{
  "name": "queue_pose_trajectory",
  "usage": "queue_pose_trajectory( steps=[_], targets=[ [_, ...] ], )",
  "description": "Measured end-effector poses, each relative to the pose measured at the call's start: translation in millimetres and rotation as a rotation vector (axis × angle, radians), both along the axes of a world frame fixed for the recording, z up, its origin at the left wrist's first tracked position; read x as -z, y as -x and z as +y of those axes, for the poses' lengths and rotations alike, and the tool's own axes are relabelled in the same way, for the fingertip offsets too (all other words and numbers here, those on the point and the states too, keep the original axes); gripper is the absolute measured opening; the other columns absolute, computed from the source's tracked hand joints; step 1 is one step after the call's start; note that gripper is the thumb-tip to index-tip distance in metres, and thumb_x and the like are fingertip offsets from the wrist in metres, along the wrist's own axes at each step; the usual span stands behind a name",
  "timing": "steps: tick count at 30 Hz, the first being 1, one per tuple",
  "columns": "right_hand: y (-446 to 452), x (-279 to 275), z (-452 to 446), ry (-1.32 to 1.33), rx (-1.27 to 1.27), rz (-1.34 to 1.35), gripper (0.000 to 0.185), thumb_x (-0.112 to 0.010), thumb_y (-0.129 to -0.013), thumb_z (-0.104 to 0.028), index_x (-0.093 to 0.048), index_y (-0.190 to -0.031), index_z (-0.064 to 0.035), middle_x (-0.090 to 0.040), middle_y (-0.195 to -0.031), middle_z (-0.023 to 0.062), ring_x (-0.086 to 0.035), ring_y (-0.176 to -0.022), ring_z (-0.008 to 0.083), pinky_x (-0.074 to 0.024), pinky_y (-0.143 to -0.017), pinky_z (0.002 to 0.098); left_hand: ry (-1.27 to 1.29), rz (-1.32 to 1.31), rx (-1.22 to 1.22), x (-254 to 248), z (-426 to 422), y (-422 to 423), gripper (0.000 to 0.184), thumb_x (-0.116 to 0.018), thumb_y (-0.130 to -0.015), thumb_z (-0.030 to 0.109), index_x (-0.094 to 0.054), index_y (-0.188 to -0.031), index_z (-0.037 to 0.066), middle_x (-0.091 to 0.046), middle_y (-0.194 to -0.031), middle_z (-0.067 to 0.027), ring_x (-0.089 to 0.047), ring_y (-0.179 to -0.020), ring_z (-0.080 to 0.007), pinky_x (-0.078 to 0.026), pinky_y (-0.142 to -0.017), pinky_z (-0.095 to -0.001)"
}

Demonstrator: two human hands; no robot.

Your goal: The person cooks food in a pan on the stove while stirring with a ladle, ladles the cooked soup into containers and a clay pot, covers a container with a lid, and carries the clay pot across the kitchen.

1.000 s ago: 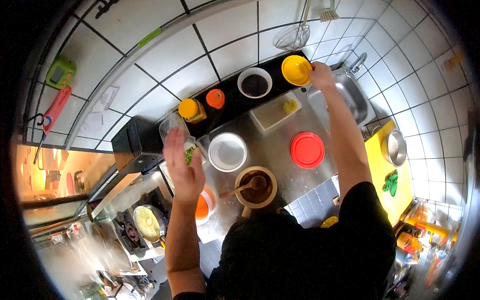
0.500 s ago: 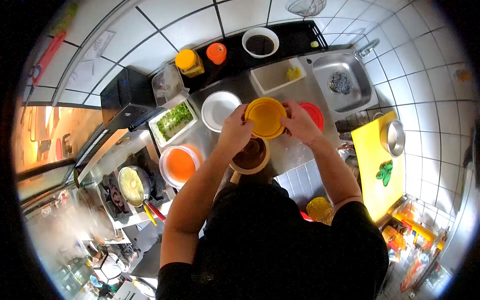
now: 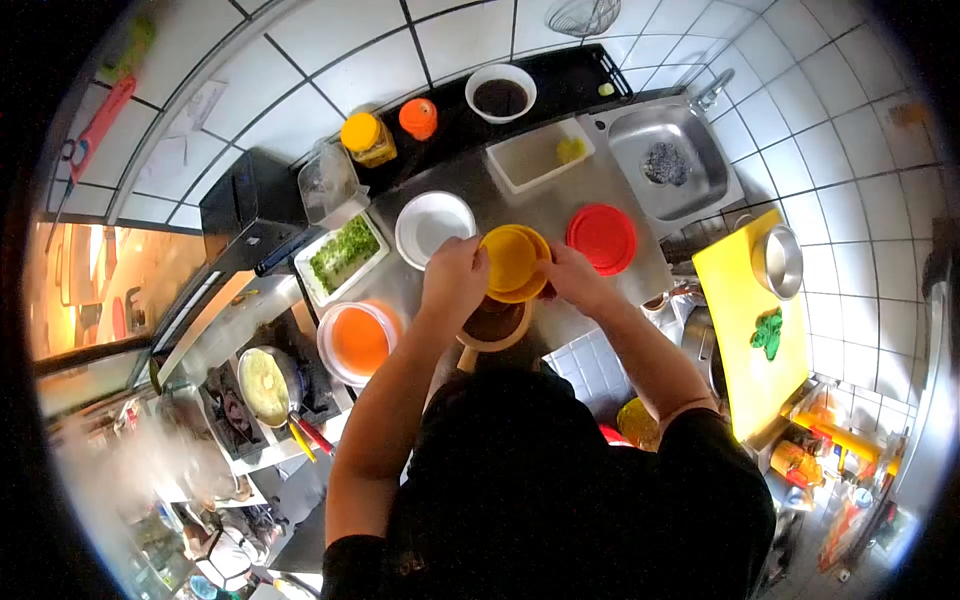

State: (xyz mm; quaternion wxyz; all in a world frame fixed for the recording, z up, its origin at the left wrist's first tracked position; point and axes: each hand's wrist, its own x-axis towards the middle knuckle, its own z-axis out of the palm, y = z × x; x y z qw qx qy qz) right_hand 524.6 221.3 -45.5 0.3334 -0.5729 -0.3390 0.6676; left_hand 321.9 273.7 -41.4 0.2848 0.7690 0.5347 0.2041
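Both my hands hold yellow round dishes [image 3: 510, 262] over the steel counter. Two rims show, one offset to the right of the other, like nested bowls; I cannot tell their exact kind. My left hand [image 3: 455, 282] is closed on the left side, and my right hand [image 3: 574, 278] grips the right edge. Just below the dishes, partly covered by them, is a light-rimmed pan [image 3: 494, 328] with dark brown contents. A white bowl [image 3: 435, 230] stands beyond my left hand. To the right of my right hand lies a round red lid or plate [image 3: 602, 240].
A white tray of chopped greens [image 3: 345, 256] and a tub of orange liquid [image 3: 361, 338] stand left, near a frying pan [image 3: 268, 386] on the stove. A sink [image 3: 690, 150] is back right. A yellow cutting board [image 3: 740, 340] holds greens and a metal bowl [image 3: 778, 262].
The yellow dishes have come nearer my body, and a second rim now shows at their right. The red round item, partly hidden before, is now fully visible. My view has shifted slightly.
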Motion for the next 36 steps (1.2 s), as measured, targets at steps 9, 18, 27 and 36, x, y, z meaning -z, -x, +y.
queue_pose_trajectory(
  steps=[9, 18, 27, 36],
  targets=[
    [-51, 60, 31, -0.094, 0.182, -0.254, 0.030, -0.052, -0.096, -0.015, -0.050, -0.121, 0.0009, -0.065, -0.090, 0.0125, -0.064, -0.063, 0.0204, -0.0556, -0.057, 0.0341, 0.309, -0.470, -0.415, -22, 4, 42, 0.026, -0.053, -0.098, 0.019, -0.066, -0.103, -0.003, -0.066, -0.074, -0.0142, -0.064, -0.055, -0.0204, -0.050, -0.053, -0.0321],
    [-140, 16, 195, -0.225, 0.571, -0.378, 0.033, -0.052, -0.093, -0.016, -0.054, -0.117, 0.0063, -0.066, -0.091, 0.0149, -0.067, -0.068, 0.0225, -0.0575, -0.058, 0.0321, 0.513, -0.788, -0.593, -9, -54, 93, 0.023, -0.052, -0.098, 0.014, -0.065, -0.104, -0.004, -0.065, -0.078, -0.0072, -0.058, -0.057, -0.0120, -0.045, -0.049, -0.0248],
    [-169, 34, 251, -0.249, 0.418, -1.061, 0.042, -0.065, -0.091, -0.034, -0.066, -0.109, 0.0042, -0.071, -0.087, 0.0139, -0.069, -0.073, 0.0229, -0.0543, -0.067, 0.0354, 0.515, -0.835, -0.659, -6, -86, 107, 0.023, -0.052, -0.101, 0.016, -0.065, -0.102, -0.003, -0.065, -0.081, -0.0055, -0.060, -0.061, -0.0137, -0.048, -0.052, -0.0271],
    [16, 20, 8, -0.171, -0.241, -0.126, 0.042, -0.056, -0.101, -0.032, -0.054, -0.135, -0.0080, -0.067, -0.103, 0.0022, -0.062, -0.079, 0.0098, -0.0485, -0.061, 0.0233, 0.589, -0.854, -0.618, -2, -79, 87, 0.023, -0.053, -0.099, 0.012, -0.062, -0.109, -0.006, -0.067, -0.084, -0.0102, -0.062, -0.063, -0.0152, -0.049, -0.052, -0.0277]
  ],
)
